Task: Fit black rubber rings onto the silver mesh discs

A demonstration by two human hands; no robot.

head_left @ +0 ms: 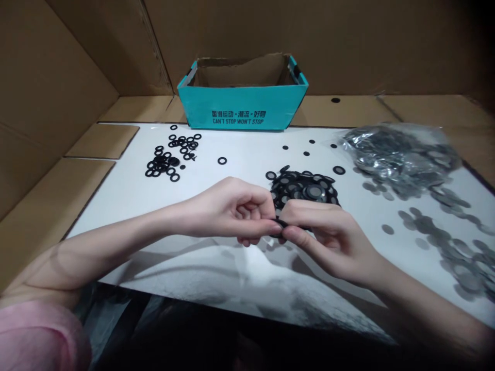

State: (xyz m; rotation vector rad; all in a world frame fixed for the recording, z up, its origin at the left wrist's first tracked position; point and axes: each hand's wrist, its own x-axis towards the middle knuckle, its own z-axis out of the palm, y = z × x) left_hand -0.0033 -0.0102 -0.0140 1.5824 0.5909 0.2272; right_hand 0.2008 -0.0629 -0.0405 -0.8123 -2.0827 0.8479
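Note:
My left hand (247, 214) and my right hand (328, 234) meet above the white table. Between their thumbs and fingers they pinch a small black ring (277, 226), mostly covered by the fingertips. Both hands are closed on it, the left from one side and the right from the other. Just behind them lies a heap of black rings with grey mesh centres (303, 184). To the left is a looser group of open black rings (164, 165), and a single black ring (221, 161) lies apart from it.
A turquoise box (243, 108) stands at the back. At the right lie a clear plastic bag of grey discs (402, 159) and many loose grey mesh discs (464, 263). Several small black discs (306, 153) are scattered behind the heap. Cardboard walls (309, 41) enclose the table (127, 206).

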